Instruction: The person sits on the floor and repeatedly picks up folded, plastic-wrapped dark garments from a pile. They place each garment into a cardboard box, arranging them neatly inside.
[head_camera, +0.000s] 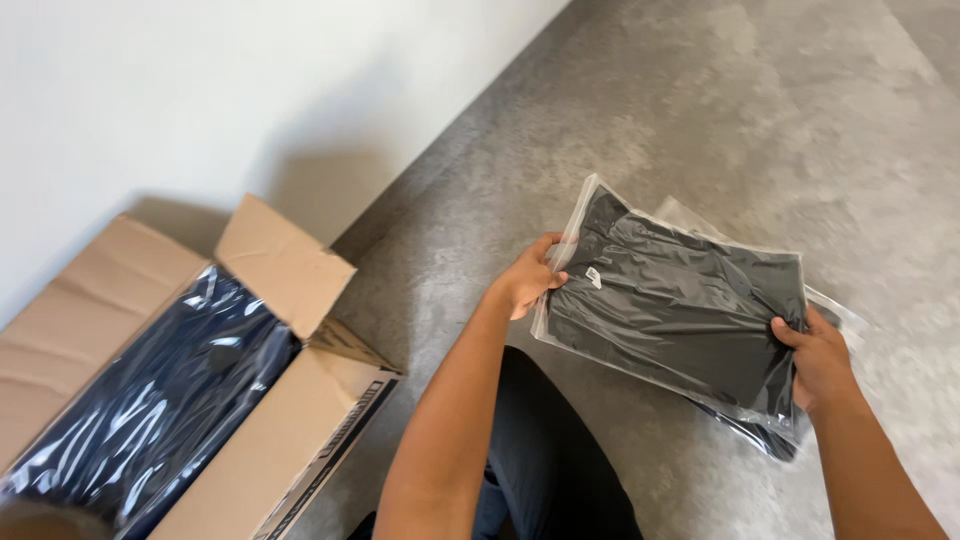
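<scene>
Our left grip (527, 280) and right grip (820, 355) pinch opposite edges of the bagged dark garment (680, 300), right of the open carton (250, 440), above the floor (700, 100). We keep it level.

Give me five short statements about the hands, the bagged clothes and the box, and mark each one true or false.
1. Both hands hold the same clear bag with a dark folded garment. True: the left hand grips its left edge, the right hand its right corner.
2. The cardboard box is taped shut. False: its flaps stand open.
3. The box holds dark items in shiny plastic. True.
4. The held bag rests on a table. False: it is held above a grey concrete floor.
5. Another bagged garment lies under the held one. True.
</scene>
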